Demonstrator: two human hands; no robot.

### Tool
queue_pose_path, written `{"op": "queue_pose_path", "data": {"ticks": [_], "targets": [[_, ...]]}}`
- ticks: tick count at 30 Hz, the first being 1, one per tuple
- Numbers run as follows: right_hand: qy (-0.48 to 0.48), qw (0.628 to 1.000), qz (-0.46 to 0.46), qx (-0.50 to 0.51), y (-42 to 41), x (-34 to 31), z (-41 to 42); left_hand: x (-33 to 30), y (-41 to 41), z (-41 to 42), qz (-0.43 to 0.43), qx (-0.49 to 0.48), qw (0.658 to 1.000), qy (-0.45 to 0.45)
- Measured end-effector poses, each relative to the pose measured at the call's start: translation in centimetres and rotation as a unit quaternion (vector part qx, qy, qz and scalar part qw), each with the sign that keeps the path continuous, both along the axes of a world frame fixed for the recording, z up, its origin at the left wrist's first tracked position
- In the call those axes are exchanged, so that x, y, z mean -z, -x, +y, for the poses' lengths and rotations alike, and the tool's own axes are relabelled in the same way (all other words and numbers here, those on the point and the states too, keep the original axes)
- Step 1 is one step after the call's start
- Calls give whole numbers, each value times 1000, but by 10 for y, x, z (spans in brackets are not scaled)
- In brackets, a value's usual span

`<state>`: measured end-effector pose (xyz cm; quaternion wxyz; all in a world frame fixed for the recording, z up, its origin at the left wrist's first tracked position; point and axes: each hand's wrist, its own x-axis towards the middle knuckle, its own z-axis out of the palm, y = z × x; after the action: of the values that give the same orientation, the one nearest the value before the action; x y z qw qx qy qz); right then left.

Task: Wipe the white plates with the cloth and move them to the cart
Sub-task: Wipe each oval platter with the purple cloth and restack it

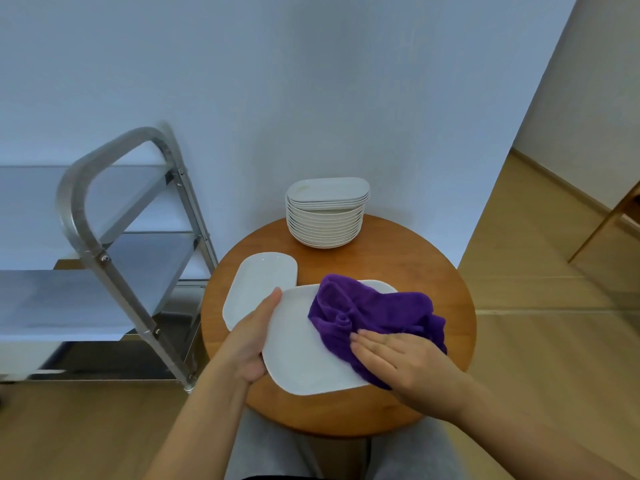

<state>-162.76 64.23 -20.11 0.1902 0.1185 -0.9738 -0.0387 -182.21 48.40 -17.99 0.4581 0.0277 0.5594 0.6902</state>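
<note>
A metal cart [114,244] with flat shelves is seen at far left, beside a round wooden table [398,261]; the shelves in view carry nothing that can be made out.

On the table's left part a white plate [256,289] is laid flat, its near right edge overlapped by a second plate [304,358].

That second plate is gripped at its left edge by the left hand [249,341] — thumb on the upper face near the rim, palm against the edge, fingers hidden underneath. The plate is held over the table's near side, tilted slightly; whether it touches the tabletop cannot be told.

A purple cloth [374,317] is bunched on the right half of the held plate and hangs over its right edge. It is pressed down by the right hand [401,362] — fingers straight and flat on the cloth, nothing clenched.

At the table's far side, well apart from the hands, a stack of white plates [327,216] is standing near the wall [311,81].

Grey trousers [270,452] are visible at the bottom edge, wooden floor [554,341] at right.
</note>
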Motion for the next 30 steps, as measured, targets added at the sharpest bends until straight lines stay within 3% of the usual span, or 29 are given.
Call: {"op": "queue_pose_path", "data": {"ticks": [7, 12, 15, 18, 21, 26, 30], "targets": [[-51, 998, 24, 32, -5, -4, 2, -7, 15, -5, -13, 15, 999, 41], [36, 973, 118, 196, 21, -14, -19, -15, -10, 6, -111, -87, 981, -136], [81, 950, 148, 261, 45, -15, -49, -3, -62, 31, -22, -107, 991, -79], [94, 962, 133, 218, 51, -7, -70, 11, -83, 38, 69, -181, 981, 6], [89, 986, 72, 118, 39, 2, -63, 10, -68, 26, 81, -196, 975, 64], [95, 994, -36, 38, 24, 1, -39, 12, -52, 15, 139, -98, 982, 82], [73, 996, -57, 5, 13, 0, -22, 8, -31, -1, 152, 41, 984, 86]]}}
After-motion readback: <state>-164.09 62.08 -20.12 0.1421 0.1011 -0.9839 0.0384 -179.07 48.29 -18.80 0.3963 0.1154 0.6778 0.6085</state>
